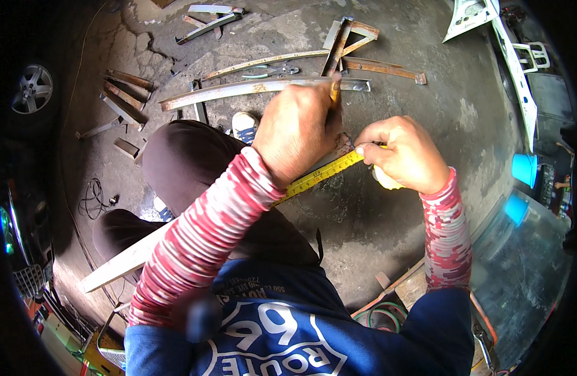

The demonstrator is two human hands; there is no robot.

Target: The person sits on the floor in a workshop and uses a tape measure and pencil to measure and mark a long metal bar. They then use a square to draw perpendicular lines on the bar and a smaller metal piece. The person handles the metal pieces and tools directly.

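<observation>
My left hand (298, 128) is closed, and a slim orange-yellow stick like a pencil (335, 91) juts up out of its fingers. My right hand (404, 153) grips a yellow tape measure (388, 179), thumb and forefinger pinching the blade close to the case. The drawn-out blade (326, 172) slants down-left and passes under my left wrist. Beneath it, a pale metal bar (122, 260) rests across my lap; my left forearm covers its middle. Its far end, near my fingers, is partly hidden.
Ahead on the concrete floor lie a long metal strip (263, 88), pliers (273, 71) and rusty angle pieces (357, 47). Short metal offcuts (128, 94) and a coiled cord (94, 197) are at left. A blue bucket (524, 169) and white panel (514, 69) stand at right.
</observation>
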